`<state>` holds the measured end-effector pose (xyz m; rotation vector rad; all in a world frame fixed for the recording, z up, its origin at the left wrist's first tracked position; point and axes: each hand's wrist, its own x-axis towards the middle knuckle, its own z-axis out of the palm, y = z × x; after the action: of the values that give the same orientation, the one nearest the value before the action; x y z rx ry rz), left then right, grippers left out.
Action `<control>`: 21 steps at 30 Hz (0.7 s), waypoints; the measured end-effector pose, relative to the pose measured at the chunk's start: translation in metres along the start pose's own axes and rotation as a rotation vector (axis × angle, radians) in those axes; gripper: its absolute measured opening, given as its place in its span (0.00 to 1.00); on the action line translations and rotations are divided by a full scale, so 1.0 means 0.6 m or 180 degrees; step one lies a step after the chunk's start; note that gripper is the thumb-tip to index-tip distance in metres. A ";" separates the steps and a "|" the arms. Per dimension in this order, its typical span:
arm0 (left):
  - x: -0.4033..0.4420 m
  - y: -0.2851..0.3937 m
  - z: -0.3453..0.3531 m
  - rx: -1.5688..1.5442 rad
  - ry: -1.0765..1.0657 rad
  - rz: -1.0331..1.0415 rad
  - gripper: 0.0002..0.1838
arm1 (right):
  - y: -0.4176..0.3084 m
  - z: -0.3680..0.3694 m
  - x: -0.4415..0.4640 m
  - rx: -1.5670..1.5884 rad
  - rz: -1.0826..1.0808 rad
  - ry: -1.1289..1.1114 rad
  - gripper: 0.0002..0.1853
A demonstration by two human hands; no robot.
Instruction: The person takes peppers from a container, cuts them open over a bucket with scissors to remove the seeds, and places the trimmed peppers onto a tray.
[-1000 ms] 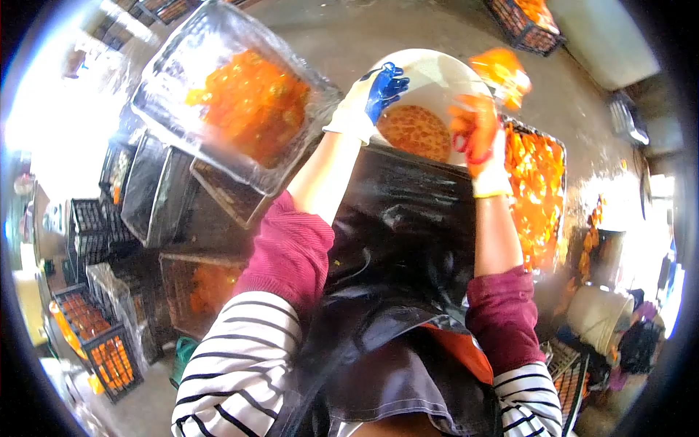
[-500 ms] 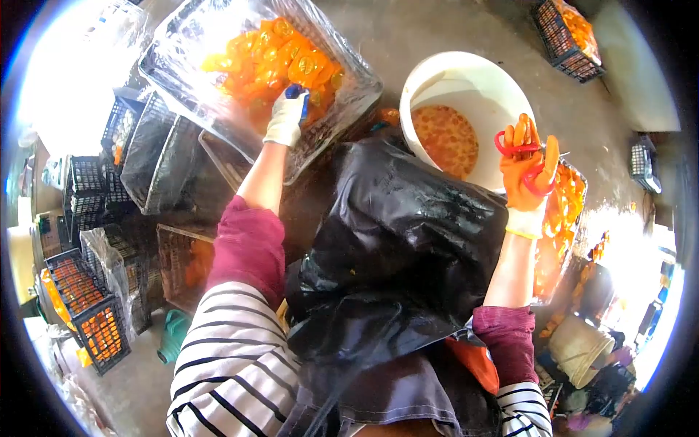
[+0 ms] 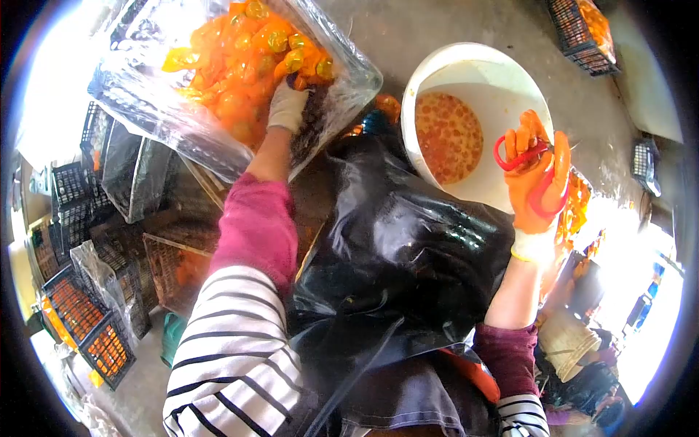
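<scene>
My left hand (image 3: 288,106), in a white glove with dark blue fingertips, reaches into a plastic-lined crate (image 3: 357,84) at upper left. Its fingertips touch glossy, soft-looking orange pieces (image 3: 233,80), some with round yellow-green ends. Whether the fingers grip one is hidden. On the right, my right hand (image 3: 535,175), in an orange-coated glove, is raised beside a white bucket (image 3: 502,87). It holds red-handled scissors (image 3: 501,153), with the fingers through one loop and the other near the thumb; the blades are hard to see. Orange-brown liquid with round pieces (image 3: 448,138) lies in the bucket.
A black apron (image 3: 400,240) covers my lap, close to the bucket. Stacked black crates (image 3: 87,320) stand at left, some holding orange pieces. Another filled crate (image 3: 582,36) is at upper right. A cream bucket (image 3: 568,346) lies at lower right.
My left hand stays in the crate, lower among the orange pieces. The crate and bucket appear shifted in view. My right hand still holds the scissors, turned slightly.
</scene>
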<state>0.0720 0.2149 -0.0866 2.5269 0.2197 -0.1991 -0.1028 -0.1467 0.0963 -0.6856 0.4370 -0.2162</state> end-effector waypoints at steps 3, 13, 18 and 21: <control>-0.039 -0.020 -0.011 -0.0473 0.0157 0.0961 0.25 | 0.004 -0.003 -0.005 -0.0046 0.0051 -0.0205 0.28; -0.121 0.055 -0.136 0.1037 0.1112 0.3044 0.10 | 0.024 -0.028 -0.038 -0.0232 0.0149 -0.0467 0.24; -0.127 0.185 -0.114 -0.3822 -0.0399 0.0756 0.18 | 0.010 -0.053 -0.039 -0.0687 0.0056 -0.0477 0.26; -0.149 0.267 -0.102 -0.1608 0.1131 0.1794 0.24 | -0.002 -0.058 -0.035 -0.0803 -0.0303 -0.0498 0.27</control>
<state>0.0226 0.1097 0.0679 2.0022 -0.2780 0.4728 -0.1371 -0.1603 0.0800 -0.9651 0.2840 -0.1974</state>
